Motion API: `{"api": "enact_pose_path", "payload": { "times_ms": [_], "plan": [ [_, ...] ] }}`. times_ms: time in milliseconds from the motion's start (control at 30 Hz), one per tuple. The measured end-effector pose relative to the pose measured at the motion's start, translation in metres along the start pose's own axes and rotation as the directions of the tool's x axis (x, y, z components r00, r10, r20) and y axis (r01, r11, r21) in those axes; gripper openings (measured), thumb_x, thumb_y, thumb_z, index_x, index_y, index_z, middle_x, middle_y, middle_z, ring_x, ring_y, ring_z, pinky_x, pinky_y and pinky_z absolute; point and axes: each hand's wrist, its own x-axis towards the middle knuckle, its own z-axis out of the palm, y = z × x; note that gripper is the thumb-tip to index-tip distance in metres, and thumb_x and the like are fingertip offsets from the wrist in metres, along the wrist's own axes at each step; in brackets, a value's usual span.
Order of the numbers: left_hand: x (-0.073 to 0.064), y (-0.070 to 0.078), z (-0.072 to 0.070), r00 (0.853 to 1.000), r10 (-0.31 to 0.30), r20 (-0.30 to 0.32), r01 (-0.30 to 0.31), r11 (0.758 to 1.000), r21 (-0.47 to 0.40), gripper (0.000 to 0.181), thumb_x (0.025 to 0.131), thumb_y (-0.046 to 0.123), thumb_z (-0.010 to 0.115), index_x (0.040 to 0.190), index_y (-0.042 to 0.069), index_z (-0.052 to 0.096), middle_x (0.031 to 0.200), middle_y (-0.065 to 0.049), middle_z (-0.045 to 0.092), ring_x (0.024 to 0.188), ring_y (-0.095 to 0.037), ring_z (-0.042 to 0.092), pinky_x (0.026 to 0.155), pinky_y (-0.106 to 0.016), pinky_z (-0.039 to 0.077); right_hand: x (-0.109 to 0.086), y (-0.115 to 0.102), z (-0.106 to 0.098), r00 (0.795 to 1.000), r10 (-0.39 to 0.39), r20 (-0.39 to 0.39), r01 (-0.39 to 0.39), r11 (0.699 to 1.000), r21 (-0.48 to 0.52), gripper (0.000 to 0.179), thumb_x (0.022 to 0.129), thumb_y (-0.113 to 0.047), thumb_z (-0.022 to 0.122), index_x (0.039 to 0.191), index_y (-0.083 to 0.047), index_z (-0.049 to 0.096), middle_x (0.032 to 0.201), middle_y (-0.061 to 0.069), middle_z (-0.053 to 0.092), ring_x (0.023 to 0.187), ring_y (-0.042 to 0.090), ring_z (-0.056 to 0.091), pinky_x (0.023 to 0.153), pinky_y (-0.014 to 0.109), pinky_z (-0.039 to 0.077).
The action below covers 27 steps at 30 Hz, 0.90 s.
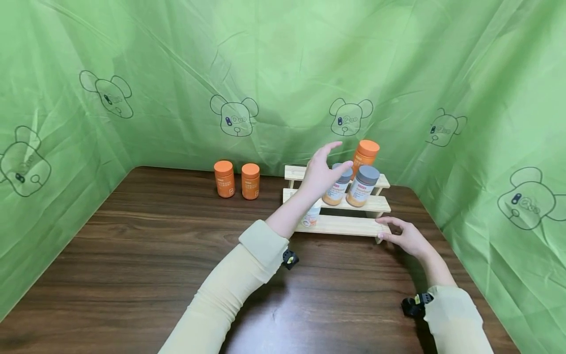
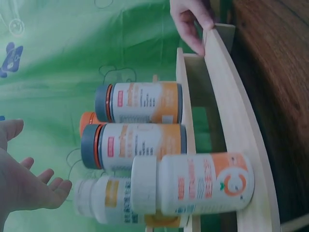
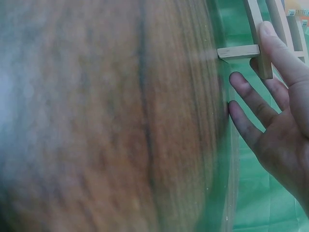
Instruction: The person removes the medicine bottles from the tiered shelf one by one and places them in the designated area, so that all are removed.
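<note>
Apparently right fingers pinch rack; left fingers hover.

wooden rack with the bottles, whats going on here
A person's right grip pinches the wooden rack at the right end of its bottom shelf. The left grip, holding nothing, hovers near the two grey-lidded jars on the middle shelf. A white bottle stands on the bottom shelf, an orange bottle on the top shelf. Two more orange bottles stand on the table, left of the rack.

Wrinkled green fabric walls, printed cartoon animal heads, dark wood-grain tabletop, pale glare
</note>
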Motion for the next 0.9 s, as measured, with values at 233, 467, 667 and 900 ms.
{"api": "enact_pose_path", "payload": {
  "times_ms": [233, 467, 667, 900],
  "plan": [
    [0.012, 0.006, 0.018, 1.0, -0.022, 0.005, 0.022, 1.0, -0.008, 0.06, 0.086, 0.036, 0.069, 0.139, 0.024, 0.045, 0.143, 0.001, 0.045, 0.131, -0.016, 0.041, 0.106, -0.041, 0.036, 0.0, 0.0, 0.001, 1.0, -0.003, -0.004, 0.003, 1.0, 0.0, 0.043, 0.087, -0.014, 0.068, 0.126, 0.001, 0.056, 0.081, 0.017, 0.061, 0.061, 0.029, 0.056, 0.057, 0.024, 0.044],
    [0.029, 0.012, 0.029, 1.0, -0.02, 0.023, 0.02, 1.0, 0.002, 0.061, 0.086, 0.038, 0.068, 0.14, 0.025, 0.043, 0.144, 0.005, 0.044, 0.132, -0.013, 0.039, 0.108, -0.04, 0.034, 0.001, 0.002, 0.0, 1.0, 0.001, 0.006, -0.001, 1.0, 0.014, 0.045, 0.087, -0.013, 0.068, 0.127, 0.002, 0.054, 0.079, 0.015, 0.061, 0.062, 0.036, 0.056, 0.056, 0.026, 0.045],
    [0.045, 0.01, 0.034, 0.997, -0.032, 0.073, 0.029, 0.999, 0.044, 0.065, 0.086, 0.039, 0.068, 0.143, 0.025, 0.04, 0.146, 0.004, 0.041, 0.134, -0.015, 0.036, 0.108, -0.039, 0.034, 0.007, 0.025, 0.002, 1.0, 0.004, -0.006, -0.004, 1.0, -0.001, 0.046, 0.087, -0.019, 0.069, 0.128, -0.004, 0.056, 0.095, 0.015, 0.063, 0.063, 0.024, 0.056, 0.059, 0.025, 0.045],
    [0.066, 0.004, 0.037, 0.989, -0.015, 0.146, 0.003, 0.996, 0.085, 0.068, 0.087, 0.037, 0.067, 0.145, 0.02, 0.037, 0.149, 0.003, 0.036, 0.137, -0.016, 0.032, 0.111, -0.036, 0.031, 0.012, 0.042, 0.003, 1.0, 0.008, -0.018, -0.008, 0.999, -0.035, 0.046, 0.086, -0.029, 0.07, 0.128, -0.014, 0.057, 0.111, 0.012, 0.06, 0.067, 0.012, 0.055, 0.062, 0.025, 0.046]
  ]
}}
